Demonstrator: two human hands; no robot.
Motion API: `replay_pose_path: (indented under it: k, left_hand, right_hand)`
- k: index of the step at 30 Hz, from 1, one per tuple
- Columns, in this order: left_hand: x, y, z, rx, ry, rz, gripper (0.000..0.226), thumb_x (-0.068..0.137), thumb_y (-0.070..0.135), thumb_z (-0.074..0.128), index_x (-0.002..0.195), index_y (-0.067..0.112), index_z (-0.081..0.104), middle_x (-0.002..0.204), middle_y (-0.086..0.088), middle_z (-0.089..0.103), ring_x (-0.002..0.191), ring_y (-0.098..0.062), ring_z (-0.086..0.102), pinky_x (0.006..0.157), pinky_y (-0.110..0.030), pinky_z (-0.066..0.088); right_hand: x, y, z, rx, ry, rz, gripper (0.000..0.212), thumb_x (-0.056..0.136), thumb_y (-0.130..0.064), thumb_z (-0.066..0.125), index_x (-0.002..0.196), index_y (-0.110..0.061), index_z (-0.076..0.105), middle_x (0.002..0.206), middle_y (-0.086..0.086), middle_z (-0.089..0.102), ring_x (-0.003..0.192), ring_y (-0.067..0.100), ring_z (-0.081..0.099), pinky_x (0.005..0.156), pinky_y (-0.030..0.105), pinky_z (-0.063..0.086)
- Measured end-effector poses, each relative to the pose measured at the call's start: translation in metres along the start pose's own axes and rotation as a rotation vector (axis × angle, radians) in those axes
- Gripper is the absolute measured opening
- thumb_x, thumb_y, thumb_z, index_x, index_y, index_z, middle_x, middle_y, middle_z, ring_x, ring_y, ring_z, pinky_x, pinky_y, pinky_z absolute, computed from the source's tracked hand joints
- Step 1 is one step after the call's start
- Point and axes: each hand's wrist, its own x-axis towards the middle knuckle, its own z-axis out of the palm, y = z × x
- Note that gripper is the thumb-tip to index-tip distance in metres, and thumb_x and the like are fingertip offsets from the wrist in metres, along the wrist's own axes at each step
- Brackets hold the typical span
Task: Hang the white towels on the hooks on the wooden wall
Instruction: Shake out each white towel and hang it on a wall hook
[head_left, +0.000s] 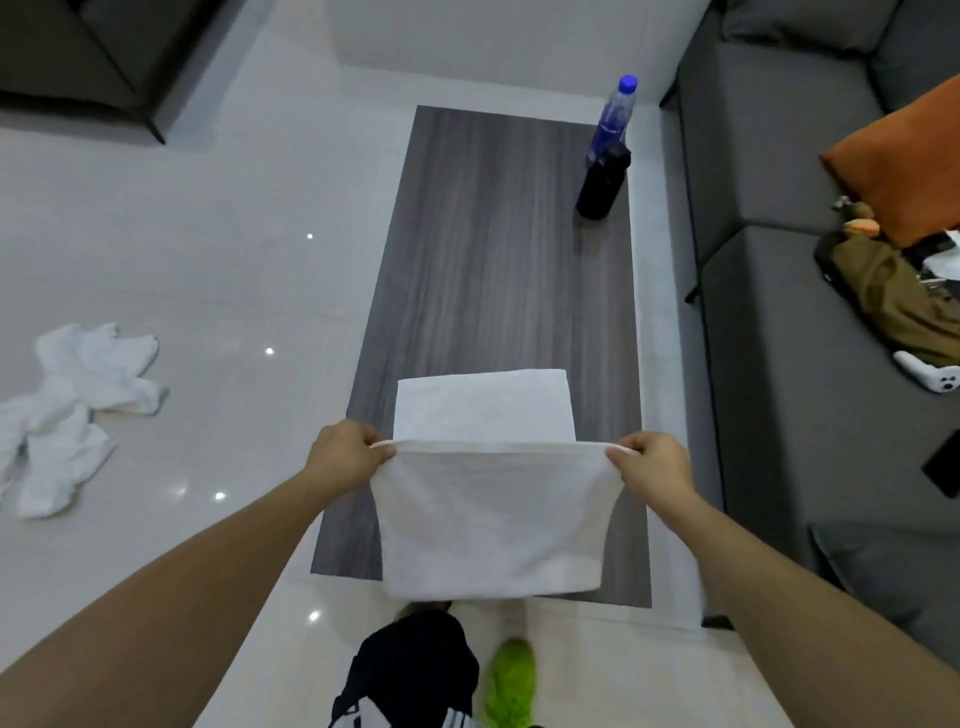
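Note:
I hold a white towel (493, 519) stretched between both hands above the near end of a grey wooden table (498, 249). My left hand (345, 454) pinches its upper left corner. My right hand (652, 462) pinches its upper right corner. The towel hangs down folded, its lower edge near the table's front edge. A second white towel (483, 405), folded flat, lies on the table just behind the held one. Several crumpled white towels (72, 410) lie on the pale tiled floor at the left. No hooks or wooden wall are in view.
A blue water bottle (613, 117) and a black bottle (602, 182) stand at the table's far right. A grey sofa (779, 260) runs along the right with an orange cushion (909, 156), an olive bag (893, 296) and a white controller (927, 376). Dark furniture (78, 57) fills the top left.

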Motion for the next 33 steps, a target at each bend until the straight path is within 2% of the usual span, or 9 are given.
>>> replay_pose_path:
  k: [4,7,10,16,20,22,24,29,33]
  left_hand:
    - [0.062,0.014,-0.005,-0.01,0.025,-0.043,0.018,0.091,0.03,0.06,0.087,0.019,0.074,0.077,0.0,0.066,0.076,-0.023,0.062,0.063,-0.027,0.045]
    - [0.094,0.016,-0.006,-0.039,0.055,-0.135,0.038,0.088,0.027,0.061,0.125,0.019,0.064,0.107,-0.008,0.069,0.095,-0.031,0.064,0.085,-0.034,0.053]
    - [0.109,0.004,0.003,-0.051,0.005,-0.187,0.029,0.087,0.03,0.058,0.114,0.026,0.065,0.098,-0.002,0.067,0.098,-0.031,0.063,0.084,-0.032,0.05]
    - [0.105,-0.048,0.067,-0.018,-0.18,-0.298,0.045,0.091,0.034,0.061,0.132,0.016,0.059,0.131,-0.01,0.061,0.12,-0.031,0.055,0.099,-0.034,0.044]
    - [0.09,-0.074,0.12,-0.012,-0.236,-0.314,0.033,0.09,0.033,0.063,0.116,0.012,0.065,0.113,-0.009,0.067,0.109,-0.031,0.061,0.09,-0.032,0.046]
    - [0.079,-0.088,0.151,-0.009,-0.259,-0.346,0.028,0.089,0.033,0.062,0.106,0.012,0.063,0.102,-0.008,0.066,0.101,-0.031,0.062,0.086,-0.037,0.05]
    - [0.064,-0.104,0.183,-0.063,-0.242,-0.389,0.032,0.09,0.036,0.063,0.111,0.012,0.058,0.104,-0.007,0.064,0.1,-0.03,0.061,0.087,-0.04,0.052]
    - [0.03,-0.119,0.24,-0.53,-0.029,-0.576,0.026,0.09,0.032,0.066,0.102,0.01,0.061,0.11,-0.011,0.063,0.097,-0.029,0.064,0.08,-0.046,0.06]
    - [0.016,-0.11,0.245,-0.797,0.076,-0.691,0.02,0.09,0.017,0.069,0.101,0.003,0.062,0.112,-0.02,0.063,0.087,-0.032,0.071,0.079,-0.039,0.061]
  right_hand:
    - [0.06,-0.04,0.007,0.002,0.019,0.021,0.016,0.091,-0.027,0.067,0.101,-0.016,0.071,0.098,0.003,0.071,0.092,0.025,0.067,0.089,0.046,0.056]
    - [0.094,-0.064,0.016,-0.041,0.033,-0.012,0.045,0.091,-0.03,0.066,0.132,-0.012,0.059,0.128,0.008,0.064,0.118,0.03,0.059,0.102,0.046,0.048]
    - [0.108,-0.063,0.032,0.001,0.016,0.044,0.048,0.09,-0.033,0.066,0.133,-0.013,0.058,0.132,0.007,0.062,0.121,0.029,0.057,0.103,0.043,0.047]
    - [0.091,0.021,0.086,-0.044,-0.155,0.296,0.042,0.091,-0.032,0.067,0.127,-0.01,0.063,0.125,0.008,0.066,0.111,0.027,0.062,0.091,0.029,0.047]
    - [0.072,0.083,0.118,-0.104,-0.245,0.405,0.045,0.091,-0.032,0.067,0.131,-0.011,0.06,0.132,0.009,0.062,0.119,0.029,0.059,0.104,0.039,0.046]
    - [0.065,0.112,0.133,-0.153,-0.266,0.423,0.041,0.09,-0.033,0.066,0.125,-0.012,0.063,0.125,0.01,0.066,0.114,0.031,0.061,0.096,0.037,0.049]
    - [0.061,0.138,0.147,-0.122,-0.275,0.444,0.032,0.087,-0.032,0.067,0.111,-0.011,0.065,0.111,0.011,0.07,0.099,0.031,0.064,0.085,0.038,0.053]
    - [0.044,0.178,0.164,0.27,-0.222,0.478,0.018,0.087,-0.024,0.074,0.097,-0.011,0.066,0.1,0.005,0.07,0.091,0.023,0.067,0.088,0.048,0.057]
    - [0.032,0.177,0.151,0.577,-0.245,0.561,0.013,0.087,-0.011,0.074,0.086,-0.006,0.061,0.098,0.013,0.07,0.084,0.028,0.068,0.073,0.036,0.062]
